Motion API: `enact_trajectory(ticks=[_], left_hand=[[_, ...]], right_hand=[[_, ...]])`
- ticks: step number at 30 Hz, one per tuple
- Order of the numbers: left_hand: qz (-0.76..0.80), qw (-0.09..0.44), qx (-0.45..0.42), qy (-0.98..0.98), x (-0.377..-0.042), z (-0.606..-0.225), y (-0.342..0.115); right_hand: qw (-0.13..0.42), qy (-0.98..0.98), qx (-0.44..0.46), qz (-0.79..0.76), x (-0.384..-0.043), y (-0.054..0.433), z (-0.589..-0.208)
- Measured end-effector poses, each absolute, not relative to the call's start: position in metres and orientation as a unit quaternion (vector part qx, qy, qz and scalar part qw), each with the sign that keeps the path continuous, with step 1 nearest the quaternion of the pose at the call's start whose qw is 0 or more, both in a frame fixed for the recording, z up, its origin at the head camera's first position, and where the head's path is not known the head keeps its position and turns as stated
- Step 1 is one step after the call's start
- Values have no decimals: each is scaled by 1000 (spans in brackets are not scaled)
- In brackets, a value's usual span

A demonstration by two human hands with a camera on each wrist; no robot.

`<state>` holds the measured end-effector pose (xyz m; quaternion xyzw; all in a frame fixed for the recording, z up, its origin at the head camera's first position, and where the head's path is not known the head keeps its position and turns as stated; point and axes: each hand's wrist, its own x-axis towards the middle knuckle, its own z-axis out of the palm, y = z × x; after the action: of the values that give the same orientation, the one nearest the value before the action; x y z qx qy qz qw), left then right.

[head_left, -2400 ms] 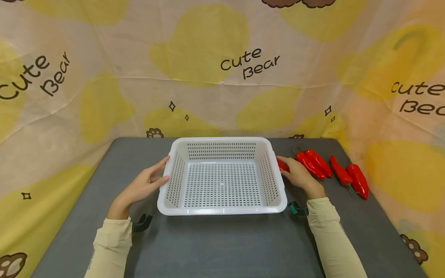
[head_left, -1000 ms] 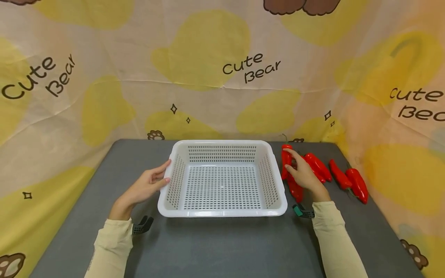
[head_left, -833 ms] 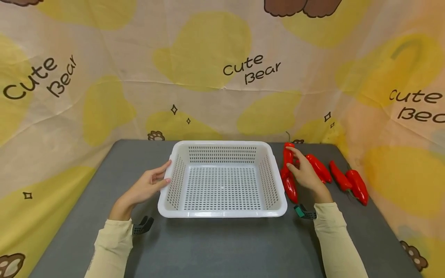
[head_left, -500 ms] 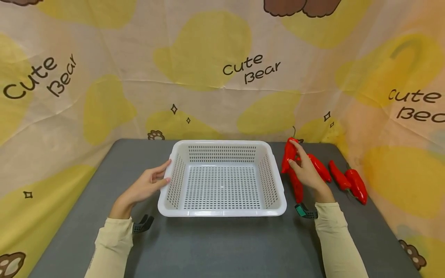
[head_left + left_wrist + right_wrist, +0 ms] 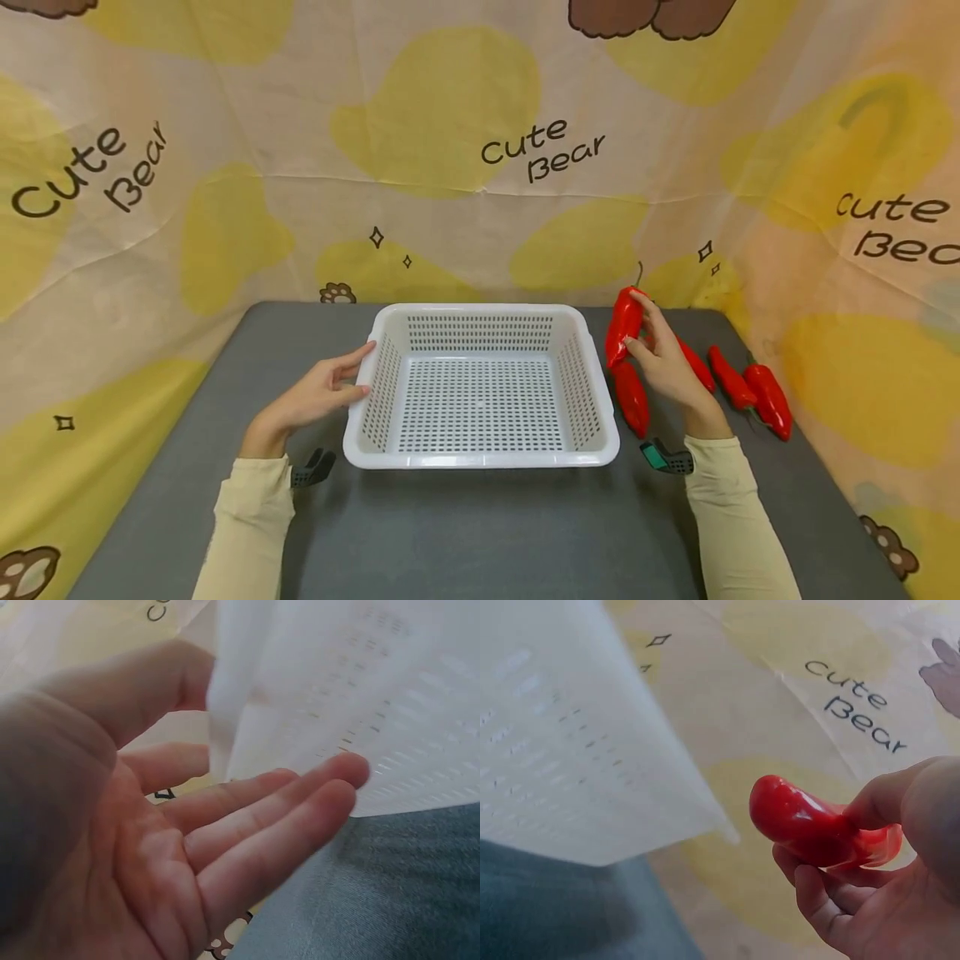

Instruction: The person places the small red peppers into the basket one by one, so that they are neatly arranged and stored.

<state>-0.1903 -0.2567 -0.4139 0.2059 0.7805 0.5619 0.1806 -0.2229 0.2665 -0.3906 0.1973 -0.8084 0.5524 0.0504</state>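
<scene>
My left hand (image 5: pixel 311 396) touches the left rim of a white perforated plastic basket (image 5: pixel 480 459) with thumb and index finger. In the left wrist view the other fingers (image 5: pixel 262 840) reach out straight along the basket's outer wall. To the right of the basket, my right hand (image 5: pixel 667 362) pinches a glossy red pepper (image 5: pixel 622 321) between thumb and fingers, its thin stem pointing up. The right wrist view shows the pepper (image 5: pixel 802 821) apart from the basket wall (image 5: pixel 652 802). A second red pepper (image 5: pixel 632 402) appears just below, overlapping the held one's lower end.
More red peppers lie farther right: one (image 5: pixel 697 367) partly behind the right hand, then a slim one (image 5: pixel 731 379) and a wider one (image 5: pixel 771 402). Grey table (image 5: pixel 480 533) underneath; a printed "Cute Bear" cloth (image 5: pixel 420 108) hangs at the back and sides.
The right hand has drawn back to the right from the basket's side and tipped the pepper up. The second pepper below has come into view. The left hand and basket have hardly moved.
</scene>
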Motion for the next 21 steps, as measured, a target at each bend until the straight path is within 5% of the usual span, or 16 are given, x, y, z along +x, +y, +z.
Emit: enact_trajectory(ticks=[10,21], left_hand=[[579,190,210,764,-195,-418,-259],[576,185,216,767,-196,-421,-262]], right_hand=[[36,-778,228,584,-228,253,-367],[-44,-740,264,617,-237,222,-350]])
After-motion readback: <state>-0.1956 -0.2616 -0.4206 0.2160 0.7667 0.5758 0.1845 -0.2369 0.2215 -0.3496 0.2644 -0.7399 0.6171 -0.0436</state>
